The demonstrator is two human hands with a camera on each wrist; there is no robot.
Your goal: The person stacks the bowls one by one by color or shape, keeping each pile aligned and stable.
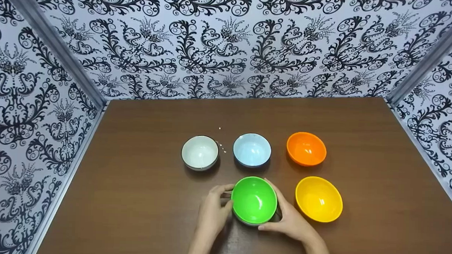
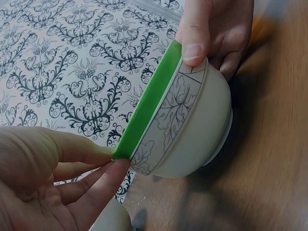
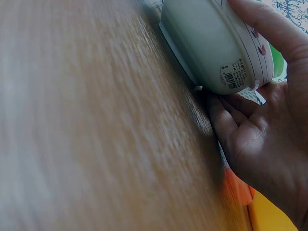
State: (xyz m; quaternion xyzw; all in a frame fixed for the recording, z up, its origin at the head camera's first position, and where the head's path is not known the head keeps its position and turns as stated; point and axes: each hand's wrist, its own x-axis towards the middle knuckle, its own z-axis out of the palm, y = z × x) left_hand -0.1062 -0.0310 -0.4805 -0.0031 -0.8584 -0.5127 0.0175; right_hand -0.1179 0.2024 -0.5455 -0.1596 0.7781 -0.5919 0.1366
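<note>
A green bowl (image 1: pixel 253 199) sits nested in a white bowl (image 2: pixel 202 120), its green rim standing above the white one. Leaf line drawings band the white bowl; a barcode sticker (image 3: pixel 233 77) shows on its side in the right wrist view. My left hand (image 1: pixel 212 211) pinches the green rim from the left, fingertips close to the white bowl's edge. From the right, my right hand (image 1: pixel 292 219) grips the white bowl, its thumb (image 2: pixel 195 43) on the patterned band near the rim. The white bowl's base is close over the wooden table.
Behind the nested pair stand a whitish bowl (image 1: pixel 200 152) and a light blue bowl (image 1: pixel 252 149). An orange bowl (image 1: pixel 306 148) and a yellow bowl (image 1: pixel 318 199) stand to the right. Small white crumbs (image 1: pixel 222 147) lie on the table (image 1: pixel 133 195). Patterned walls (image 1: pixel 229 40) enclose the back and sides.
</note>
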